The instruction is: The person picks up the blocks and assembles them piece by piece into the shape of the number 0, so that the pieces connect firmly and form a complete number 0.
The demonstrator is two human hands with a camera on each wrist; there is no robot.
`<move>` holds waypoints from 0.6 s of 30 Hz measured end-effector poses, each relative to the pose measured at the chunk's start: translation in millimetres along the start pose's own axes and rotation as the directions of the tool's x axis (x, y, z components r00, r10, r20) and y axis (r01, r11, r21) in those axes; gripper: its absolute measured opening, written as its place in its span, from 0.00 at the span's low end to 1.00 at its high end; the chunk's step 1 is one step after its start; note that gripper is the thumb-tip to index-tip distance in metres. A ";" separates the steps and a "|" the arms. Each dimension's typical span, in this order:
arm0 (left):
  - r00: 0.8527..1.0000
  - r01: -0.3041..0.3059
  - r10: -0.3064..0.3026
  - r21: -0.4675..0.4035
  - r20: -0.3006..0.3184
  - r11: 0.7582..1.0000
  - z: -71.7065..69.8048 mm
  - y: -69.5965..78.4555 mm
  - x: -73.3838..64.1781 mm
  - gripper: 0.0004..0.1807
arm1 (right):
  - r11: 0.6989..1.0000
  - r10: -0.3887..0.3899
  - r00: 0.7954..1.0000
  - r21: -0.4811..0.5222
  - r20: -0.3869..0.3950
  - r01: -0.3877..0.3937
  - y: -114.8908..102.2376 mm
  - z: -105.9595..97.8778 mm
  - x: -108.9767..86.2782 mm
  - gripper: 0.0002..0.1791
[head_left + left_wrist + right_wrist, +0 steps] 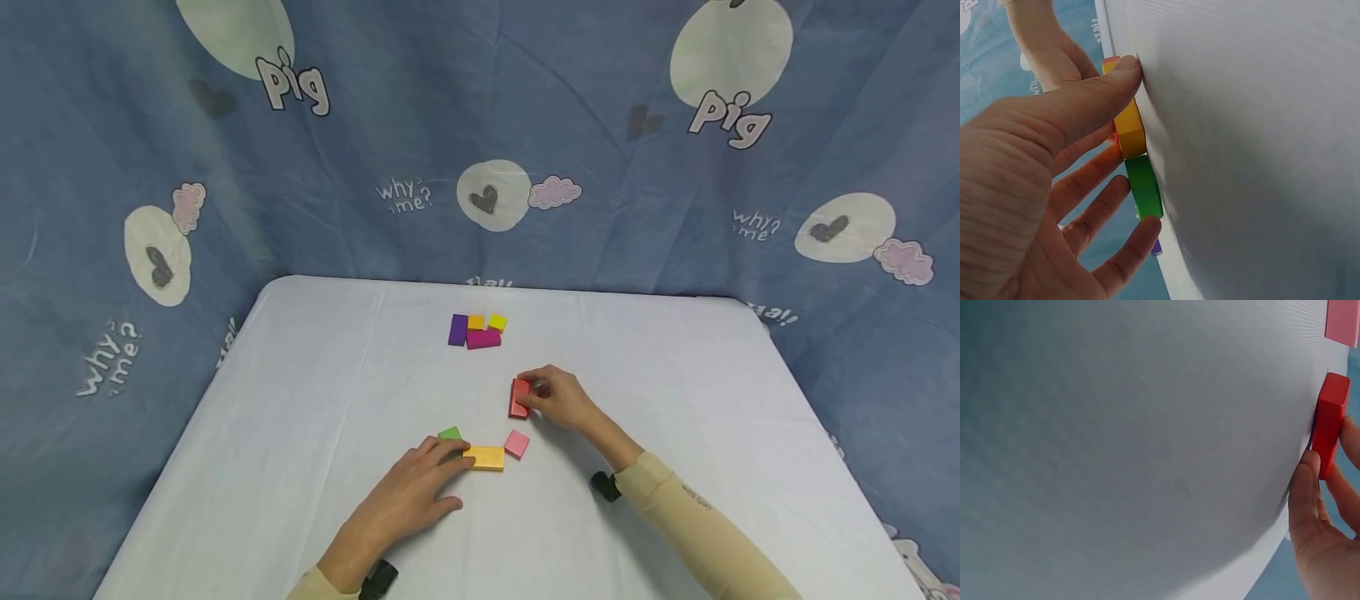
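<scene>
Our left hand [408,492], fingers spread, lies by a green block [450,432], at ten o'clock from the yellow block [489,458] it touches; at that block's two o'clock we find a pink block [517,444], at one o'clock a red block [516,395] pinched by our right hand [562,402].

It's a curtained-off space — blue fabric [615,225] behind a white table [690,375].

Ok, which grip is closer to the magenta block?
Right. The right grip, holding the red block, sits below-right of the magenta block in the head view; the left grip is lower, at the long orange block.
</scene>
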State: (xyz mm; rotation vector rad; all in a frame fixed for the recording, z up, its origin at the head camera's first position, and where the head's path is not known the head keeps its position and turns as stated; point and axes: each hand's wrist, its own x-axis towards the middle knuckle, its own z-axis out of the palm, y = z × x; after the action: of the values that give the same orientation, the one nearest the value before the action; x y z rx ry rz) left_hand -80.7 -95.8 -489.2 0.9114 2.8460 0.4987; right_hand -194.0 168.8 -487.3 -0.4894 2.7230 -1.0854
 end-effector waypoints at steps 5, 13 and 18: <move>1.000 -0.003 0.003 0.001 -0.001 1.000 0.5 0.4 0.2 0.28 | 1.000 0.012 1.000 -0.014 0.008 -0.012 -0.3 0.6 -0.6 0.21; 1.000 0.007 -0.007 -0.003 0.006 1.000 -0.6 1.0 0.2 0.28 | 1.000 0.014 0.999 -0.028 0.035 -0.013 -2.7 0.8 -3.2 0.21; 1.000 0.016 -0.016 -0.004 0.019 1.000 -1.5 1.5 0.5 0.28 | 0.999 0.015 0.999 -0.043 0.042 -0.013 -3.3 1.8 -4.1 0.21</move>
State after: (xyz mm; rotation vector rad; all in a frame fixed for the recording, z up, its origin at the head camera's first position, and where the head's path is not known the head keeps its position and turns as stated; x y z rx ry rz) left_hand -80.6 -94.7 -487.2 0.8864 2.8317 0.4915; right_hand -188.8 166.9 -486.1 -0.4934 2.7135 -1.0036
